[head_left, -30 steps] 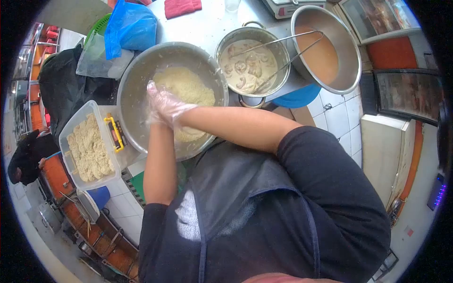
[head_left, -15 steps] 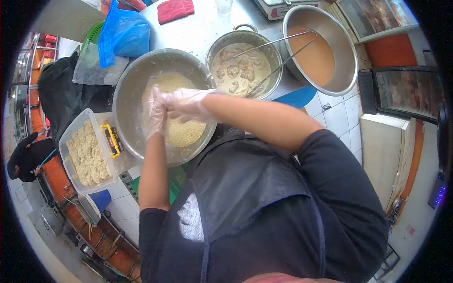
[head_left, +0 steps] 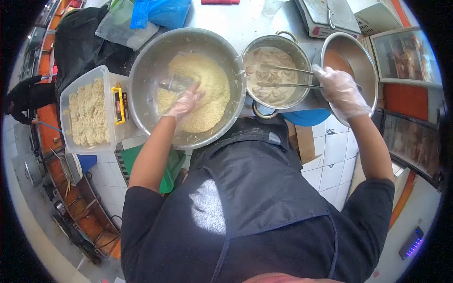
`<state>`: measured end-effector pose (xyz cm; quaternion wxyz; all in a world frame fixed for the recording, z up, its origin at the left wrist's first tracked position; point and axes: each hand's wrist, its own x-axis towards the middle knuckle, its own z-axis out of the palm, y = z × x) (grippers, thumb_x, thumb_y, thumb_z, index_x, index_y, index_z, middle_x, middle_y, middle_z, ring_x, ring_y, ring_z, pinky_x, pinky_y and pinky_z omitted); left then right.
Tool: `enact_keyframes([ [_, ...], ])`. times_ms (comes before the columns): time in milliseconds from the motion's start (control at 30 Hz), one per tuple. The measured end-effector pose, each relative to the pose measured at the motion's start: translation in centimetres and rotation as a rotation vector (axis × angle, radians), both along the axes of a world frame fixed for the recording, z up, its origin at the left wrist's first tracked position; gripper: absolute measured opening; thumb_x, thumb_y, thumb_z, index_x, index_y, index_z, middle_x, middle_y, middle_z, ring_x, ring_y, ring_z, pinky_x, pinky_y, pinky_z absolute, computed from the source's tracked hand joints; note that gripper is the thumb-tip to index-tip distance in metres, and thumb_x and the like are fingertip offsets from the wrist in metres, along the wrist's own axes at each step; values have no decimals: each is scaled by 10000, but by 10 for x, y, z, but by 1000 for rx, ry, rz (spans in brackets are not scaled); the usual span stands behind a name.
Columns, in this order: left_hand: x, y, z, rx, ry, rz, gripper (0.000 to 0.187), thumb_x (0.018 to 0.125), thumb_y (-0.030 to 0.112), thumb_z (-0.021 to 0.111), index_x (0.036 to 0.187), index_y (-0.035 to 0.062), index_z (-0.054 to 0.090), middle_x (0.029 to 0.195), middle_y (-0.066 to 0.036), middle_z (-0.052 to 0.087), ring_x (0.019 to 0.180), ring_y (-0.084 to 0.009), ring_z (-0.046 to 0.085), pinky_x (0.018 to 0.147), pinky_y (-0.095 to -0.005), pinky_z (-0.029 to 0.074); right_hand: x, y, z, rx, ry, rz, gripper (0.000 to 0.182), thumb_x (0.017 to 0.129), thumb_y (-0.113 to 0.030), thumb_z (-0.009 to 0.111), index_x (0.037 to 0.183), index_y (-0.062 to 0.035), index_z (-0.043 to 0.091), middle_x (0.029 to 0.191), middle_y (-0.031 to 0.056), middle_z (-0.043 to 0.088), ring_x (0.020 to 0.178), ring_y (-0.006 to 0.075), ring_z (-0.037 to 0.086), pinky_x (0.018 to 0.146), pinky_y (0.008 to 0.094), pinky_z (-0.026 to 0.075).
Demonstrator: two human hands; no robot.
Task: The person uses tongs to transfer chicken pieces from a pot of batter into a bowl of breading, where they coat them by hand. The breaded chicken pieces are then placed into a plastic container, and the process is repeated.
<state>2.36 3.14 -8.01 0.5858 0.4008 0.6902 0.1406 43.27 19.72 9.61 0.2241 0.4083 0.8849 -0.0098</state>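
My left hand (head_left: pixel 185 102), in a clear plastic glove, is over the pale yellow crumbs (head_left: pixel 212 92) in a large metal bowl (head_left: pixel 141 101). Its fingers are stretched out and it holds nothing I can see. Just beyond the fingertips a patch of the bowl's floor shows through. My right hand (head_left: pixel 343 92), gloved too, grips metal tongs (head_left: pixel 295 86) by the handle end. The tongs' two arms reach left into a pot (head_left: pixel 306 63) of creamy batter with lumpy pieces (head_left: pixel 273 61) in it. Behind my right hand stands a metal bowl (head_left: pixel 370 61) with orange-brown liquid.
To the left, a clear plastic tub (head_left: pixel 85 146) with a yellow handle holds crumb-coated pieces. Blue plastic bags (head_left: pixel 165 13) and a scale (head_left: pixel 328 16) are at the back. A green crate (head_left: pixel 165 179) sits below the bowl. Another person (head_left: pixel 30 99) is at far left.
My hands were together over the crumbs. My right hand has swung right and taken hold of the tongs, now turned to point left; my left hand stays in the bowl. The view has shifted.
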Motion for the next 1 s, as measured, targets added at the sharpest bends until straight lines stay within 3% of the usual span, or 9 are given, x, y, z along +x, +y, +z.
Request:
enact_keyframes([
  [133, 10, -13, 18, 183, 357, -300, 852, 932, 488, 694, 1636, 211, 301, 1727, -157, 114, 1592, -388, 7, 1278, -574, 30, 29, -2, 22, 57, -30, -17, 579, 838, -190, 782, 1360, -35, 584, 1087, 150, 697, 991, 312, 701, 844, 438, 570],
  [200, 19, -12, 28, 475, 712, -836, 932, 852, 490, 775, 1632, 283, 308, 1727, -138, 136, 1597, -371, 18, 1285, -557, 56, 27, -10, 22, 140, -64, 60, 574, 836, -188, 778, 1359, -45, 590, 1077, 133, 698, 986, 293, 701, 835, 422, 571],
  [300, 38, 10, 25, 466, 673, -1050, 993, 777, 527, 822, 1617, 315, 337, 1726, -150, 129, 1596, -374, 40, 1285, -560, 83, 14, -18, 5, 273, -140, 201, 495, 868, -145, 708, 1346, -65, 609, 1037, 93, 696, 961, 240, 697, 829, 375, 569],
  [500, 20, 53, -28, 405, 799, -464, 851, 865, 540, 731, 1589, 247, 395, 1667, -196, 291, 1533, -404, 284, 1237, -498, 295, 12, -31, -5, 287, -16, 114, 239, 946, -87, 595, 1175, -74, 662, 888, 80, 696, 867, 243, 730, 726, 385, 589],
  [600, -5, 18, -70, 501, 829, -412, 704, 932, 480, 661, 1536, 175, 466, 1585, -214, 417, 1437, -411, 435, 1173, -478, 389, 25, -39, 3, 241, 11, -2, 237, 975, -95, 572, 1197, -105, 654, 856, 99, 691, 823, 274, 733, 705, 409, 591],
  [700, -5, 3, -6, 253, 712, -581, 571, 947, 421, 635, 1423, 110, 573, 1505, -235, 488, 1356, -418, 506, 1115, -501, 429, 32, -50, 13, 209, 100, -99, 228, 1001, -129, 580, 1209, -136, 673, 846, 115, 702, 797, 308, 736, 710, 427, 596],
  [900, -41, -9, 32, 262, 737, -284, 528, 923, 428, 661, 1247, 12, 667, 1349, -266, 601, 1274, -411, 564, 1063, -506, 446, 43, -51, 2, 303, 578, -183, 315, 956, -125, 677, 1270, -127, 693, 930, 134, 726, 839, 290, 731, 736, 397, 585],
  [933, -47, -7, 30, 265, 735, -284, 528, 923, 428, 661, 1247, 12, 667, 1349, -266, 601, 1274, -411, 564, 1063, -506, 446, 38, -51, 3, 255, 386, -257, 381, 992, -95, 604, 1370, -124, 639, 1138, 134, 724, 972, 324, 723, 827, 430, 574],
  [1000, -57, -5, 24, 214, 779, -330, 561, 918, 440, 668, 1240, -19, 662, 1315, -267, 623, 1260, -407, 574, 1075, -502, 439, 14, -58, -3, 314, 222, -224, 387, 986, -75, 586, 1366, -128, 637, 1095, 122, 717, 937, 307, 721, 815, 427, 575],
])
